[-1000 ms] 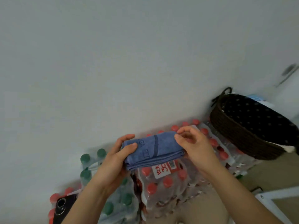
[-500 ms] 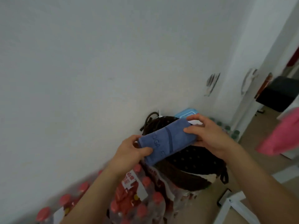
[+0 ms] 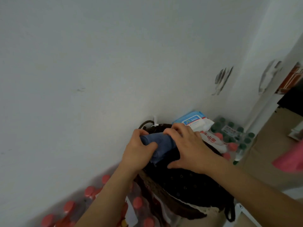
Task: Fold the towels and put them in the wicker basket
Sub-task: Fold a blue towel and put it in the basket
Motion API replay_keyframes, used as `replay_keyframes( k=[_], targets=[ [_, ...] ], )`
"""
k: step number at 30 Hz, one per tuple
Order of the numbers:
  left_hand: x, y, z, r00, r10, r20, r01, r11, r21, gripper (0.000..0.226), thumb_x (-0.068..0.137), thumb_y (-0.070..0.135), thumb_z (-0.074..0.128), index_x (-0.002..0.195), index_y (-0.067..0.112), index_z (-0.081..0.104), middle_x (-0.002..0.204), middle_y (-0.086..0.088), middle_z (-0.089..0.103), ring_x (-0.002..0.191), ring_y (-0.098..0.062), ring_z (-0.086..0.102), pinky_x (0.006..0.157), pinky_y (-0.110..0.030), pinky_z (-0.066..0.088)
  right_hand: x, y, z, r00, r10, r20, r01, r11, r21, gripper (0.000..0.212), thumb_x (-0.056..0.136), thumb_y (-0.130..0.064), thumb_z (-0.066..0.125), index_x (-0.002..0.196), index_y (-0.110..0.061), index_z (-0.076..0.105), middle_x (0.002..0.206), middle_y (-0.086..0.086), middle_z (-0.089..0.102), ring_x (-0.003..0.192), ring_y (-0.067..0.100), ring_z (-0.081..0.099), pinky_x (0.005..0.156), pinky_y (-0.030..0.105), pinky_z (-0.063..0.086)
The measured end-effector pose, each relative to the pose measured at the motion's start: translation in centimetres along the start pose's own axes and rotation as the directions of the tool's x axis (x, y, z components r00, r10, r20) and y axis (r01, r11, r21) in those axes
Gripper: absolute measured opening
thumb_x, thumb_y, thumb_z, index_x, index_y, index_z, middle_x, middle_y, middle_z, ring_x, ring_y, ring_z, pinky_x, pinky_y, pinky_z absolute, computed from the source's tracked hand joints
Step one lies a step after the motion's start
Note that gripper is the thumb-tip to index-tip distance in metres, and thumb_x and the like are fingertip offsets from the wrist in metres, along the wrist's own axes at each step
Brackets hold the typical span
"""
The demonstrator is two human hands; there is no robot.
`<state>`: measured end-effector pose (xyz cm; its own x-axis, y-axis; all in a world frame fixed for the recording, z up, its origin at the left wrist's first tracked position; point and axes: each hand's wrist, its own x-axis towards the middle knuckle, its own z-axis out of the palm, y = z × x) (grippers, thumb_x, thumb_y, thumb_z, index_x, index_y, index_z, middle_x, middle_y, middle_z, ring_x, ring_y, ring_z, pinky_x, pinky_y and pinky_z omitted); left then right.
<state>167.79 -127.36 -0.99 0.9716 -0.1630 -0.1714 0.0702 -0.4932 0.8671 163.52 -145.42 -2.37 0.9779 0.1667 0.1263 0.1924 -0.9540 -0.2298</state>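
Blue towel [image 3: 161,143], folded into a thick wad, sits over the far end of the wicker basket [image 3: 178,204] opening, just above the dark dotted liner [image 3: 188,182]. Can't tell if it touches the liner yet; underside is hidden.

L hand [image 3: 139,149] grips the towel's left end: thumb across the near face, fingers curled over the far edge. R hand [image 3: 188,146] is on the right end, fingers curled over the top edge, thumb splayed out toward the camera over the basket interior. Both hands are holding the towel w/ only a short blue strip showing between them.

Basket stands against the white wall [image 3: 98,63], dark loop handle [image 3: 230,213] at the near-right end, white tag [image 3: 155,122] sticking up at the far rim.

Surroundings:
- wet-wipes pack [image 3: 193,119], blue/white, just behind R hand beside the far rim
- shrink-wrapped green-cap bottles [image 3: 236,133] to the right of the wipes
- red-cap bottle packs [image 3: 70,208] along the wall bottom left, next to the basket
- pink cloth [image 3: 291,159] at the right edge, blurred
- wall hooks [image 3: 223,79] upper right
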Motion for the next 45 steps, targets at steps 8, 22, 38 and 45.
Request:
replay_keyframes(
  k=[8, 22, 38, 45],
  targets=[
    [1.9, -0.1, 1.0, 0.944, -0.289, 0.162, 0.329, 0.877, -0.351, 0.027, 0.085, 0.008, 0.062, 0.109, 0.006, 0.051, 0.1, -0.018, 0.062, 0.079, -0.024, 0.064, 0.051, -0.026, 0.054, 2.1, 1.0, 1.8, 0.923, -0.328, -0.2, 0.257, 0.914, -0.313, 0.034, 0.066, -0.021, 0.055, 0.099, -0.013, 0.052, 0.091, 0.008, 0.056, 0.081, 0.029, 0.057, 0.065, 0.039, 0.048],
    [1.3, -2.2, 0.9, 0.981, 0.191, -0.042, -0.123, 0.771, 0.625, 0.026, 0.087, 0.033, 0.057, 0.108, 0.02, 0.05, 0.095, 0.0, 0.062, 0.083, -0.02, 0.062, 0.071, -0.031, 0.047, 4.2, 1.0, 4.7, 0.857, -0.511, -0.062, 0.45, 0.803, -0.39, 0.014, 0.077, -0.016, 0.043, 0.085, -0.014, 0.054, 0.08, 0.008, 0.056, 0.068, 0.025, 0.057, 0.052, 0.034, 0.047],
    [1.4, -1.6, 2.9, 0.956, 0.108, 0.272, -0.288, 0.192, 0.938, 0.048, 0.078, 0.062, 0.058, 0.104, 0.022, 0.059, 0.104, -0.002, 0.062, 0.102, -0.023, 0.052, 0.09, -0.037, 0.032, 4.7, 0.4, 5.1, 0.885, -0.362, 0.293, 0.435, 0.867, -0.244, 0.021, 0.084, -0.017, 0.06, 0.102, -0.007, 0.062, 0.108, 0.015, 0.057, 0.101, 0.033, 0.055, 0.073, 0.041, 0.045],
    [1.7, -1.3, 3.8, 0.97, -0.027, 0.242, -0.237, 0.12, 0.964, 0.063, 0.077, 0.031, 0.066, 0.13, 0.014, 0.034, 0.131, -0.012, 0.038, 0.121, -0.029, 0.035, 0.098, -0.044, 0.028, 4.0, 1.2, 5.8, 0.898, -0.397, 0.191, 0.439, 0.782, -0.442, 0.028, 0.065, -0.025, 0.075, 0.09, -0.016, 0.065, 0.083, 0.006, 0.064, 0.064, 0.024, 0.06, 0.051, 0.031, 0.046]
  ],
)
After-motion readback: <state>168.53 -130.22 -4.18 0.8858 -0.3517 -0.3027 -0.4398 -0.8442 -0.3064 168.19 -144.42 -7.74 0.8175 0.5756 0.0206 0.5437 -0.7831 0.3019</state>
